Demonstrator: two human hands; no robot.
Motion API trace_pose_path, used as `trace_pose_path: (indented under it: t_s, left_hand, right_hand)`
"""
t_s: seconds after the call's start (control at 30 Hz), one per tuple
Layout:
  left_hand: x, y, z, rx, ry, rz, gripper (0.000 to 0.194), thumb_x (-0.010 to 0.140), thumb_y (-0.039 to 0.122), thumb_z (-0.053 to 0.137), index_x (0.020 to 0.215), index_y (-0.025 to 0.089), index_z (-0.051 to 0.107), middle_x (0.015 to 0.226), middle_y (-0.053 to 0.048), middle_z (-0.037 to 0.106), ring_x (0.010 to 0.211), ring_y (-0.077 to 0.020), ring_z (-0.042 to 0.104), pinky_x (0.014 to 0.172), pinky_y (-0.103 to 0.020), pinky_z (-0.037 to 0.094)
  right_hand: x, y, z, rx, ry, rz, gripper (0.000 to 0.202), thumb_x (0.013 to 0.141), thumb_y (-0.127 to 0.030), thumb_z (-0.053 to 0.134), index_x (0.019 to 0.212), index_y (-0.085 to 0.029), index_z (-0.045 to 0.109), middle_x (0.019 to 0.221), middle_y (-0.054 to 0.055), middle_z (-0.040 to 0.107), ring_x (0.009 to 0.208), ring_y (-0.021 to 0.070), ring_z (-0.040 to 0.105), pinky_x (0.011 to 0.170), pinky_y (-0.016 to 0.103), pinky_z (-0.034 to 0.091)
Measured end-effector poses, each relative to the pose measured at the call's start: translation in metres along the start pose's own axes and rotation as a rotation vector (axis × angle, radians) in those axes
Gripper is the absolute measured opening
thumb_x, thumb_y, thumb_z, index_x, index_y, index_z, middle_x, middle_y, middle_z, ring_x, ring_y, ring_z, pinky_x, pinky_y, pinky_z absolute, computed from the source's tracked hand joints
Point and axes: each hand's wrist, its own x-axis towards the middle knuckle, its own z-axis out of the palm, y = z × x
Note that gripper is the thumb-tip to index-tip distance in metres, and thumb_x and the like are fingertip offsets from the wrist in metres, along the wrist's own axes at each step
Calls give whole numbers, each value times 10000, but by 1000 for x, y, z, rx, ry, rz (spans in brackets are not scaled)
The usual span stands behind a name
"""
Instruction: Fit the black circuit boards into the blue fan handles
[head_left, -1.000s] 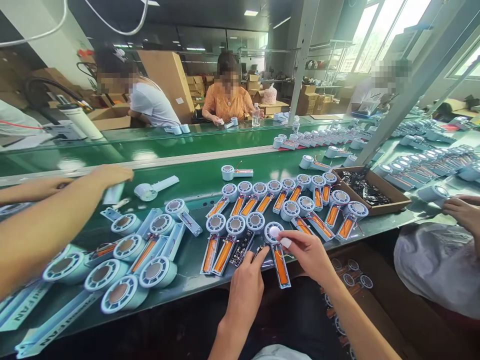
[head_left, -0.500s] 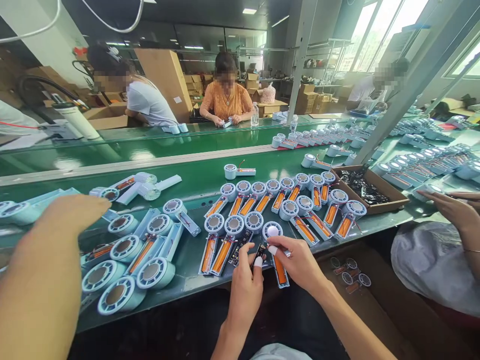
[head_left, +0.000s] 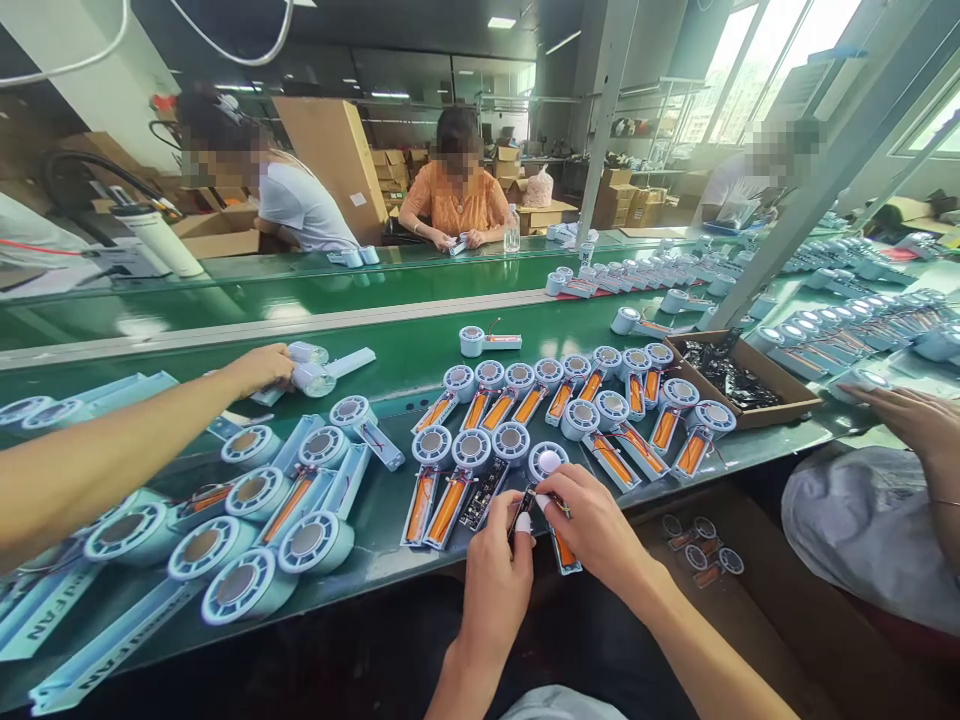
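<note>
My left hand (head_left: pixel 496 565) pinches a small black circuit board (head_left: pixel 523 510) between thumb and fingers, with a white cover on the thumb tip. Fingertips of my right hand (head_left: pixel 596 520) are closed at the board's upper end; what they pinch is too small to make out. Just beyond and partly under my hands lies a pale blue handheld fan (head_left: pixel 547 461) with its handle uncovered and an orange battery (head_left: pixel 565 554) inside. Left of it, another fan (head_left: pixel 509 443) has a black circuit board (head_left: pixel 484 497) along its handle.
Several open fans (head_left: pixel 432 446) lie in rows on the green bench. A cardboard box (head_left: pixel 772 408) of black parts stands to the right. A co-worker's arm (head_left: pixel 172 430) reaches in from the left; another's hand (head_left: pixel 896 410) is at the right. Another box (head_left: pixel 757 640) sits below the bench.
The co-worker's arm at the left has reached farther forward to the clear-ended parts, uncovering fans near the front edge. My hands stay together at the circuit board, with my right fingers curled closer in.
</note>
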Motion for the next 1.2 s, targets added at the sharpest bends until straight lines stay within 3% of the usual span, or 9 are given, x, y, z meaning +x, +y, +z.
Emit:
trace_pose_path:
  t_s: [0.2, 0.4, 0.53, 0.67, 0.83, 1.0, 1.1, 1.2]
  left_hand:
    - [1, 1, -2, -11, 1, 61, 338, 896, 204, 432, 1137, 223, 668, 1157, -86, 763, 1074, -274, 718, 940, -415, 543]
    - [11, 1, -17, -115, -109, 56, 317, 920, 242, 469, 1113, 229, 720, 1088, -60, 782, 785, -190, 756, 777, -326, 612]
    - [16, 1, -20, -144, -153, 45, 323, 915, 260, 473, 1115, 221, 724, 1066, -59, 780, 764, -183, 752, 728, -307, 613]
    - [17, 1, -21, -130, -171, 22, 326, 914, 278, 476, 1141, 216, 702, 1081, -63, 779, 806, -195, 764, 763, -318, 617]
    - [10, -2, -21, 30, -140, -21, 449, 912, 200, 434, 1325, 236, 607, 1127, -72, 782, 906, -230, 769, 833, -358, 592]
    - [7, -4, -13, 198, -166, 11, 522, 930, 138, 358, 1385, 248, 589, 1230, -80, 737, 1019, -243, 732, 937, -391, 544]
    - [8, -4, -9, 287, -186, 38, 563, 935, 87, 306, 1406, 243, 574, 1226, -93, 716, 1080, -246, 698, 963, -390, 522]
    - [7, -2, -9, 389, -211, 43, 596, 923, 40, 307, 1397, 263, 592, 1117, -98, 716, 1018, -267, 705, 881, -381, 538]
  right_hand:
    - [3, -5, -4, -57, -40, -46, 206, 945, -104, 478, 905, -209, 651, 924, 85, 639, 852, 242, 577, 782, 370, 502]
    - [10, 13, -16, 62, -123, -103, 260, 939, -103, 535, 1105, -232, 689, 1017, 59, 689, 950, 207, 646, 831, 314, 525]
    - [13, 14, -17, 108, -149, -93, 196, 936, -125, 571, 996, -223, 730, 956, 54, 706, 910, 209, 643, 805, 315, 518]
    - [11, 9, -20, 127, -128, -15, 198, 946, -159, 555, 1011, -230, 728, 985, 61, 708, 932, 219, 640, 804, 326, 518]
    - [-9, 20, -35, 119, -82, 141, 235, 944, -228, 539, 1132, -226, 680, 983, 58, 716, 838, 202, 663, 718, 308, 528]
    - [-30, 24, -30, 110, -91, 216, 186, 876, -222, 602, 1024, -227, 713, 774, 17, 708, 649, 189, 627, 597, 295, 489]
    - [-31, 19, -23, 149, -59, 205, 192, 930, -227, 536, 941, -238, 727, 824, 29, 735, 711, 200, 662, 667, 312, 516]
    - [-28, 17, -19, 192, 28, 200, 235, 957, -243, 502, 1008, -246, 731, 984, 57, 770, 881, 241, 712, 806, 363, 546]
